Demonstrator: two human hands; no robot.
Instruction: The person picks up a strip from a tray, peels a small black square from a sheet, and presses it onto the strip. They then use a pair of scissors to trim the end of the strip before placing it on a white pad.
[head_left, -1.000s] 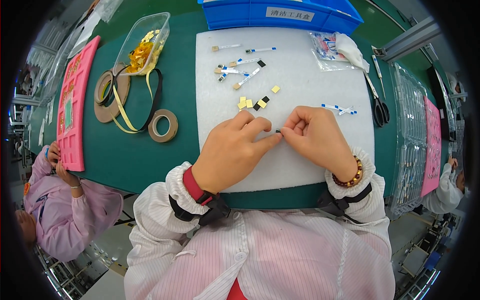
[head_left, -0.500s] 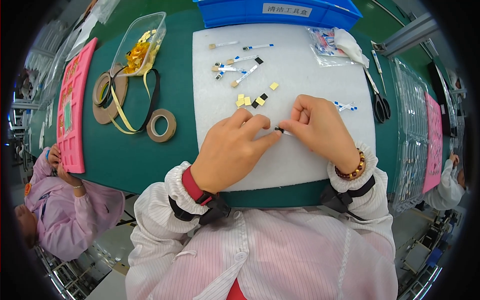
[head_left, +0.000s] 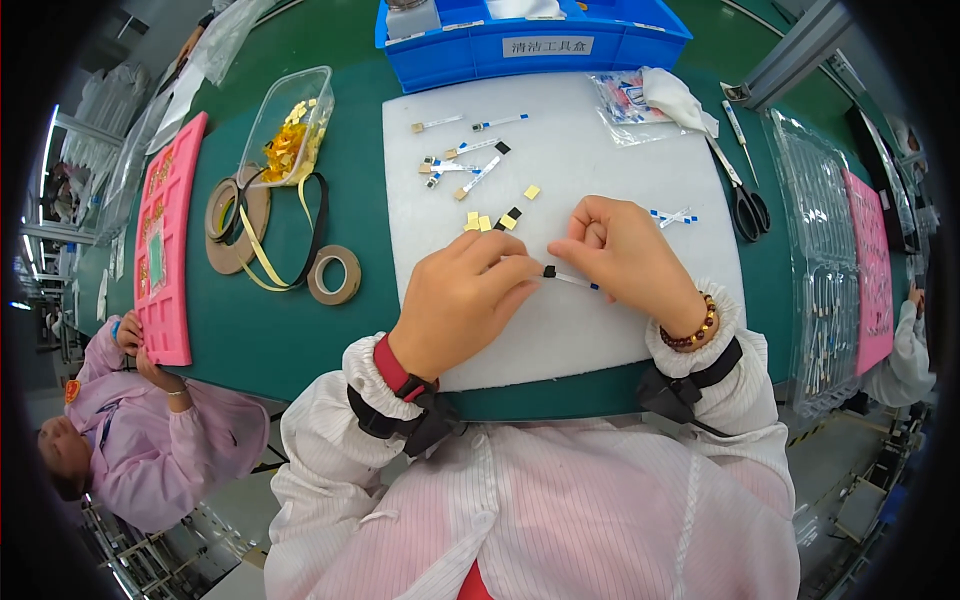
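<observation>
A short white flat ribbon cable (head_left: 572,279) with a black pad at one end and a blue tip lies between my hands, just above the white foam sheet (head_left: 440,365). My left hand (head_left: 460,305) is closed at its black end, thumb and index fingertip pressed together there. My right hand (head_left: 625,255) is closed just above the cable, its fingers curled toward the thumb; whatever they pinch is too small to make out. Beyond my left hand are small yellow squares (head_left: 484,223) and a black piece (head_left: 508,218). Several more ribbon cables (head_left: 480,178) lie farther up the sheet.
At the far edge stands a blue bin (head_left: 630,45). Left are a clear tub (head_left: 290,125) of yellow scraps, tape rolls (head_left: 334,275) and a pink tray (head_left: 170,240) a co-worker touches. Right are black-handled scissors (head_left: 748,212), crossed cables (head_left: 675,217) and clear trays (head_left: 825,270).
My right hand has drawn slightly away from the black end, and more of the ribbon cable shows between my hands. The whole view has shifted a little.
</observation>
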